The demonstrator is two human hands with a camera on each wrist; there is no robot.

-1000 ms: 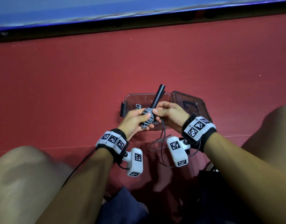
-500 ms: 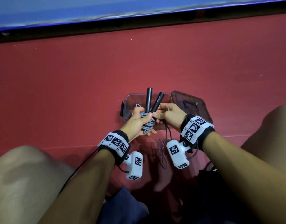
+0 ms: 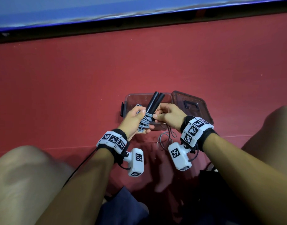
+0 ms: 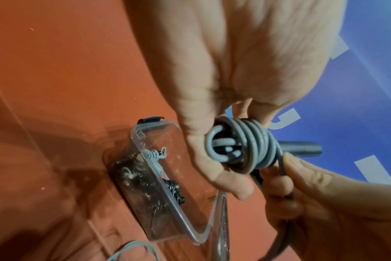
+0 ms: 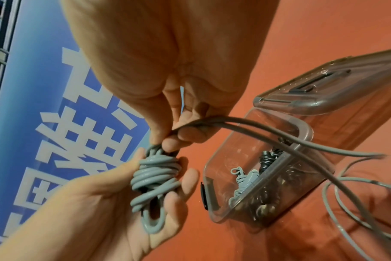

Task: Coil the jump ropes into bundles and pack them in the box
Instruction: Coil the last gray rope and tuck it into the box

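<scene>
The left hand (image 3: 134,118) curls its fingers around the gray rope bundle (image 3: 145,121). At its 3 o'clock, the right hand (image 3: 168,116) pinches the loose rope end tight. Behind both, at 12 o'clock, sits the open box (image 3: 128,99).

You are looking at two hands, the left hand (image 3: 133,120) and the right hand (image 3: 168,115), both working on one grey jump rope (image 3: 145,121). That rope is showing two black handles (image 3: 154,101), lying side by side. One clear box (image 3: 166,101) is sitting on the floor, and one lid (image 3: 190,105) is lying just beside it. Inside the box you are seeing two bundles already coiled: one grey bundle (image 5: 243,178) and one black bundle (image 5: 267,159). Two wrist cameras (image 3: 136,162) are hanging below your wrists.
</scene>
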